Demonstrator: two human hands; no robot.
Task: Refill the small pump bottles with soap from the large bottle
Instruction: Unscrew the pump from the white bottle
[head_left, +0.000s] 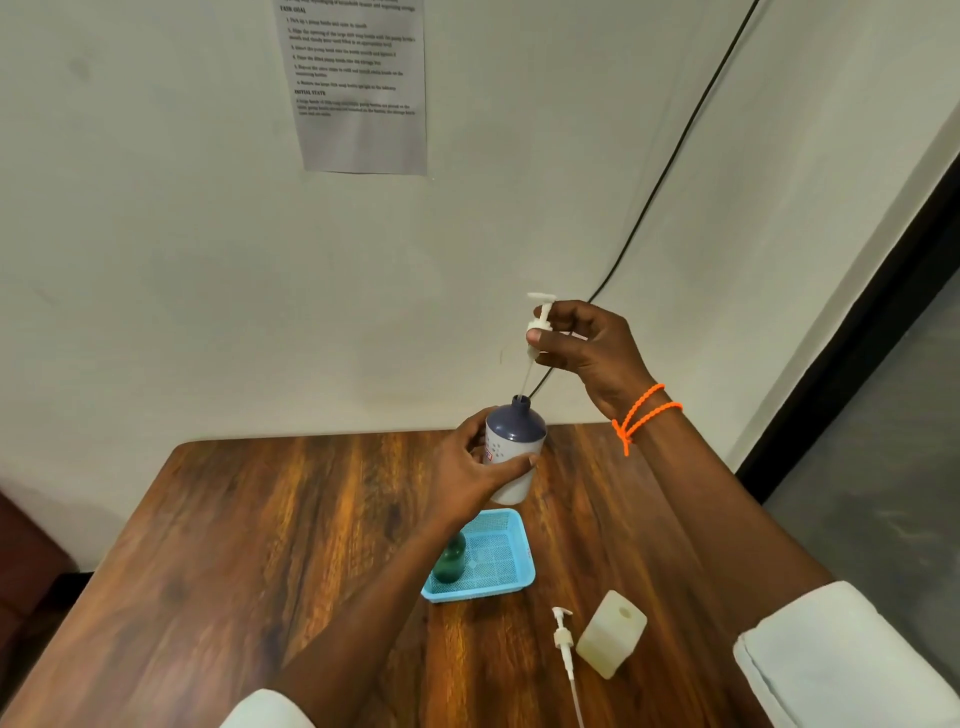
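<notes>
At the near edge of a wooden table (291, 545), a loose white pump head (562, 635) lies flat with its dip tube trailing toward the camera, just beside a pale squarish bottle (612, 634) whose open mouth faces up. Farther in, below the person's left forearm, a dark green bottle (450, 561) stands in the left part of a blue mesh basket (511, 556). Above and beyond the basket, the left hand (475, 467) grips a small white bottle with a dark blue-grey shoulder (514, 447), held off the table: the thumb lies across the bottle's front, the fingers curl round its far left side, and its open neck points up, clear of the fingertips. Higher and slightly right, the right hand (587, 348), with an orange cord bracelet (641, 415) on its wrist, pinches the collar of a second white pump (540, 325) between thumb and curled fingers; the nozzle rises above the fingertips, and the thin dip tube hangs down from them into the bottle's neck. Behind both hands, a printed instruction sheet (358, 88) hangs on the pale wall, and a black cable (670, 156) runs diagonally down it toward the table.
</notes>
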